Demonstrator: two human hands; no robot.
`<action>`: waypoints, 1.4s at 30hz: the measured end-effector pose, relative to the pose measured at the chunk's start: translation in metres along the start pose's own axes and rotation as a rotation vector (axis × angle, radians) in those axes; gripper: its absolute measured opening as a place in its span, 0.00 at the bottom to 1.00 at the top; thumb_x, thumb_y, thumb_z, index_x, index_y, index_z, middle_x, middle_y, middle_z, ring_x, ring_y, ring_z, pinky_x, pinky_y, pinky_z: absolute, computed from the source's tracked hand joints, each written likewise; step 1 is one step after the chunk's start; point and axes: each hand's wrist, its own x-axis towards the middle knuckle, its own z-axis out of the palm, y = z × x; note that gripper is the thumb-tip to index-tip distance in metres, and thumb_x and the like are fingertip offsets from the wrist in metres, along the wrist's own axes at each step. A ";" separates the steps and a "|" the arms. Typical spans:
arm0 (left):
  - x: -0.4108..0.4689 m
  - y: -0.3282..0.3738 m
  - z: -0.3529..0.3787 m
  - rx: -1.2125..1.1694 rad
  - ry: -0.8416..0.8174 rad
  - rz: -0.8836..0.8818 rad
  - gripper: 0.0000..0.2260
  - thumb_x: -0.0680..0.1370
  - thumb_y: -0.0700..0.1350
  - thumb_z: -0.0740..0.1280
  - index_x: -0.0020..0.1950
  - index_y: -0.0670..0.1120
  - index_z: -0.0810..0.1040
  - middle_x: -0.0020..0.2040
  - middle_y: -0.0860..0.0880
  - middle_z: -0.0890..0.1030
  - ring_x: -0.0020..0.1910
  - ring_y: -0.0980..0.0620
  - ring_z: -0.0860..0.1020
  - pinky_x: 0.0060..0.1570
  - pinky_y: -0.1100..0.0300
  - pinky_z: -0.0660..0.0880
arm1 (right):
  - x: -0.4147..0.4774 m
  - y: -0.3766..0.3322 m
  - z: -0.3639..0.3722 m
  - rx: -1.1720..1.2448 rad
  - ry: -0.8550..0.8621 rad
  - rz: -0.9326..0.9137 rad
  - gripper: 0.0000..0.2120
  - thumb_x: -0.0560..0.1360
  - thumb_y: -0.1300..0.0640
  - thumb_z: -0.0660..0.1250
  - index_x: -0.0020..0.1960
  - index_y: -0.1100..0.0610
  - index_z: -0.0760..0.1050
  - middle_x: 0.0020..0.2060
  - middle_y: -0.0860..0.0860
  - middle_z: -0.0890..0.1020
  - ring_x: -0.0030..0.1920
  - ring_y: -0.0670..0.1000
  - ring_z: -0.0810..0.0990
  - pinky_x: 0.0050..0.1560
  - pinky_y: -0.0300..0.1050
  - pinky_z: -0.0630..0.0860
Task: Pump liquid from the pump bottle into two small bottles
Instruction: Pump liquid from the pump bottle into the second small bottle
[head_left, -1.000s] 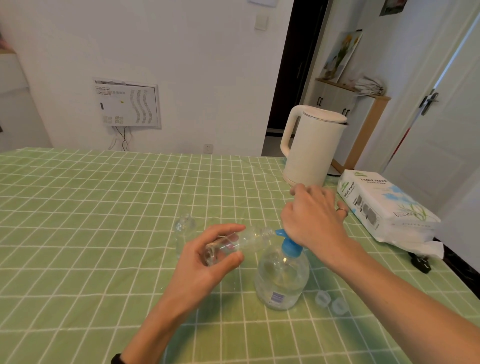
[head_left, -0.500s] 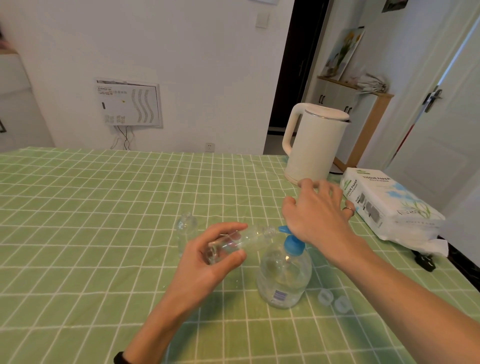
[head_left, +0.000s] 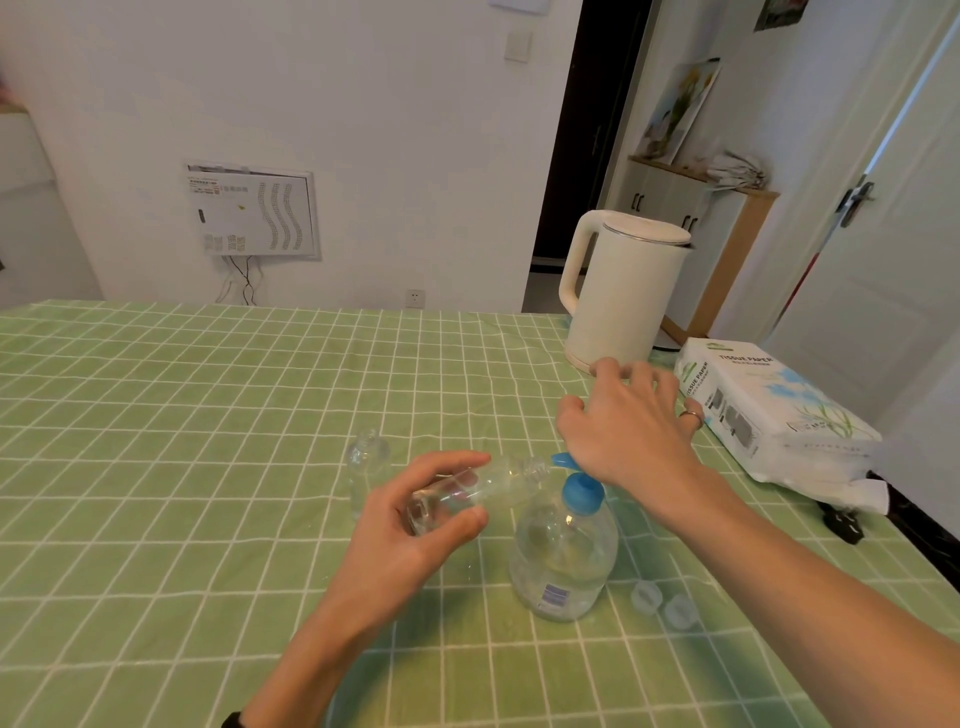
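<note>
A clear pump bottle (head_left: 563, 561) with a blue pump head stands on the green checked tablecloth (head_left: 208, 415). My right hand (head_left: 631, 426) lies flat on the pump head, fingers spread and straight. My left hand (head_left: 415, 525) grips a small clear bottle (head_left: 498, 480) tipped on its side, its mouth at the blue spout. A second small clear bottle (head_left: 366, 460) stands upright just left of my left hand.
Two small clear caps (head_left: 662, 603) lie right of the pump bottle. A white kettle (head_left: 623, 291) stands at the back, a tissue paper pack (head_left: 769, 415) at the right near the table's edge, with a black object (head_left: 844, 525) beside it.
My right hand's fingers have lifted and spread out over the pump head. The pump head has risen a little. My left hand keeps the small bottle at the spout.
</note>
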 end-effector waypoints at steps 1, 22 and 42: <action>0.000 -0.001 0.000 -0.004 -0.001 0.002 0.19 0.71 0.55 0.75 0.61 0.62 0.84 0.62 0.58 0.84 0.62 0.55 0.83 0.56 0.61 0.81 | 0.000 0.000 0.001 0.007 -0.011 0.006 0.21 0.78 0.47 0.54 0.69 0.54 0.65 0.70 0.57 0.66 0.72 0.60 0.58 0.71 0.69 0.54; 0.000 -0.003 -0.001 -0.003 -0.002 -0.011 0.19 0.71 0.54 0.76 0.62 0.61 0.84 0.61 0.54 0.85 0.61 0.52 0.84 0.59 0.54 0.82 | -0.005 0.000 0.003 0.038 -0.048 0.004 0.20 0.79 0.49 0.54 0.68 0.54 0.67 0.69 0.56 0.67 0.72 0.61 0.59 0.71 0.69 0.55; 0.000 -0.001 0.001 -0.026 0.005 -0.013 0.19 0.71 0.53 0.76 0.62 0.59 0.84 0.60 0.53 0.85 0.59 0.51 0.84 0.57 0.56 0.82 | -0.005 -0.001 0.005 0.042 -0.046 -0.002 0.20 0.78 0.50 0.54 0.68 0.54 0.68 0.70 0.56 0.68 0.72 0.60 0.60 0.71 0.68 0.55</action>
